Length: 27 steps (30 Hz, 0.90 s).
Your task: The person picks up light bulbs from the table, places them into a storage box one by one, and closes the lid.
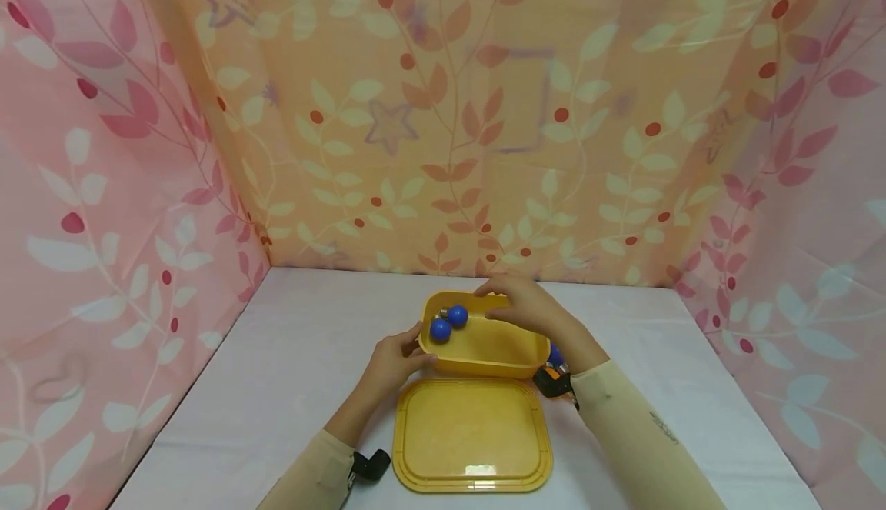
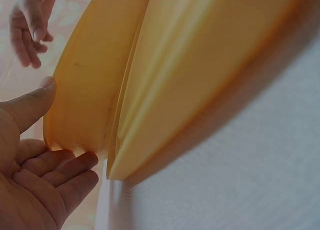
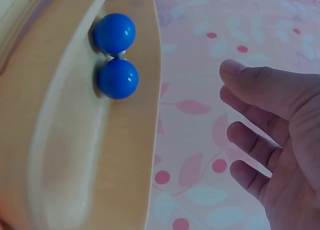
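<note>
I'd hold the yellow plastic box (image 1: 484, 368) steady, left hand (image 1: 391, 360) gripping its left end, empty right hand (image 1: 527, 307) loose-fingered above it, lest the blue light bulbs (image 1: 441, 331) inside roll.

a yellow leaf-patterned cloth (image 1: 443, 110) hangs behind a white tabletop (image 1: 277, 356), with pink leafy cloth (image 1: 104, 187) on either side.

The yellow box (image 1: 484, 368) and the lid (image 1: 473, 433) look plastic — smooth, the lid glossy — and the blue bulbs (image 3: 118, 79) (metal-based) shine.
</note>
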Available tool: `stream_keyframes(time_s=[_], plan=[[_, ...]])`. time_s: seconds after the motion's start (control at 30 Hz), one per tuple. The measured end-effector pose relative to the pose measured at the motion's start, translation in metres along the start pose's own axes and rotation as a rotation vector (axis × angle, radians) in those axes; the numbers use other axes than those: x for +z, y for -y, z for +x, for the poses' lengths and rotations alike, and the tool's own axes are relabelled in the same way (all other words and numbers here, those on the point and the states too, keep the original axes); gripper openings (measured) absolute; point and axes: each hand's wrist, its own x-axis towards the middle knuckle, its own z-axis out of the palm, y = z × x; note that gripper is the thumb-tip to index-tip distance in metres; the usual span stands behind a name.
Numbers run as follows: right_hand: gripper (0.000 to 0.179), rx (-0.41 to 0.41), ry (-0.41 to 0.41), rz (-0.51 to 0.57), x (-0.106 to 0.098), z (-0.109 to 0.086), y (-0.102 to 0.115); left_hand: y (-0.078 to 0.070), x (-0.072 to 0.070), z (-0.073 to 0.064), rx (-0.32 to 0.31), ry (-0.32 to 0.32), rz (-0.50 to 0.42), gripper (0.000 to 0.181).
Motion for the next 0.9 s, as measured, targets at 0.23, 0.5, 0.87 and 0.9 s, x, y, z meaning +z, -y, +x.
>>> stream_keyframes(time_s=[0.23, 0.5, 0.87, 0.9], plan=[[0.039, 0.077, -0.068, 0.071, -0.006, -0.028, -0.005, -0.001, 0.0, 0.0, -0.004, -0.01, 0.002, 0.079], [0.038, 0.142, -0.158, 0.112, -0.011, -0.064, -0.013, -0.001, 0.001, 0.0, -0.016, -0.002, -0.023, 0.079], [0.039, 0.243, -0.238, 0.225, -0.018, -0.109, -0.029, 0.0, 0.002, 0.001, -0.005, -0.01, -0.019, 0.079], [0.039, 0.25, -0.243, 0.231, -0.019, -0.113, -0.03, 0.0, 0.002, 0.001, -0.005, -0.009, -0.019, 0.079]])
